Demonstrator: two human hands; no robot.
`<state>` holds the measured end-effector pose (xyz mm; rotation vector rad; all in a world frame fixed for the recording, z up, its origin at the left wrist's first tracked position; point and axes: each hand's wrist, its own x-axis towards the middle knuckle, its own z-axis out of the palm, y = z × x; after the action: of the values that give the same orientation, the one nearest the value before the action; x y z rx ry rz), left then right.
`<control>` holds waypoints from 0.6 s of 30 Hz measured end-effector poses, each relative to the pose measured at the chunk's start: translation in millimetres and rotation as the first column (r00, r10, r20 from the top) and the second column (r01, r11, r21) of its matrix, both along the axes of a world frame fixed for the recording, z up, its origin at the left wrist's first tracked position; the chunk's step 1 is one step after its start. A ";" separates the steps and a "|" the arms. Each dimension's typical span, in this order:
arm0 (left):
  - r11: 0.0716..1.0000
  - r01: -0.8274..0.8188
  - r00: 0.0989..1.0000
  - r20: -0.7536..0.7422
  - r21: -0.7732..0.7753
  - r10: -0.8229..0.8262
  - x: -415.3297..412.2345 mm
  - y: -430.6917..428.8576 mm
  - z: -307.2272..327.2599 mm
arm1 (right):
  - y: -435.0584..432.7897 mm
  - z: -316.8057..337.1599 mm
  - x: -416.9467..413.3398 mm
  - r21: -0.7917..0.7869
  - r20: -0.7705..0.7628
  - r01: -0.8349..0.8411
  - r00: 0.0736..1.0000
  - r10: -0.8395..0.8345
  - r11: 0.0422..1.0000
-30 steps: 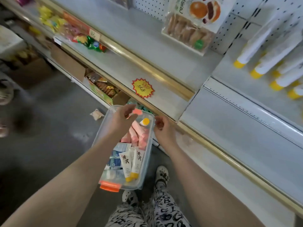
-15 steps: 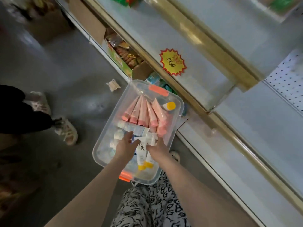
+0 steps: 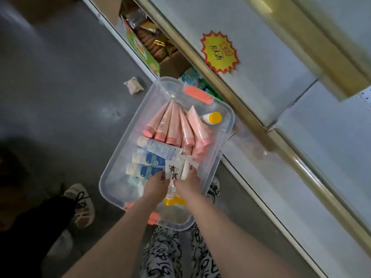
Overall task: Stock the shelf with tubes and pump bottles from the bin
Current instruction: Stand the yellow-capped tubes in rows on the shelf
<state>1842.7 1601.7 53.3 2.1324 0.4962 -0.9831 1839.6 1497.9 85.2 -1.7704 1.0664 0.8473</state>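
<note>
Both grips are down in the near end of the bin [image 3: 130, 137]. Left grip [image 3: 155, 184] has its fingers curled onto the left edge of the white tubes [image 3: 173, 171], and right grip [image 3: 187, 183] is curled over the right one of the pair, so both have hold of them. The tubes' yellow caps poke out between my wrists. Just past them there's a stack of blue-and-white tubes [image 3: 152, 157], then a fan of pink tubes [image 3: 174, 125], and a yellow-capped bottle [image 3: 212, 117] in the far corner. The bin is clear plastic with orange latches, right beside the shelf [image 3: 271, 67], which has a yellow starburst tag [image 3: 219, 52] on it. Crumpled wrapper [image 3: 133, 88] on the floor, someone's shoe [image 3: 82, 205] off to the left.
</note>
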 end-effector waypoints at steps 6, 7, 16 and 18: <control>0.999 0.042 0.999 -0.009 0.018 -0.042 -0.9 6.1 -4.0 | -5.5 -2.5 -1.9 -0.007 0.072 -0.110 0.991 0.110 0.994; 0.999 0.041 0.999 -0.007 0.011 -0.041 -0.7 7.6 -3.5 | -4.7 -2.9 -0.9 -0.016 0.050 -0.152 0.987 0.152 0.988; 0.945 -0.249 0.968 -0.054 -0.213 0.243 11.9 8.7 23.2 | -10.8 17.3 15.9 0.210 0.084 -0.076 0.995 0.059 0.975; 0.926 -0.276 0.961 -0.070 -0.256 0.267 17.2 9.8 32.9 | -17.0 29.0 21.9 0.270 0.093 -0.043 0.996 0.018 0.962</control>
<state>1859.9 1611.5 86.3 1.7573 0.6232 -0.8747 1861.5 1480.9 114.2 -1.5812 0.8234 0.8798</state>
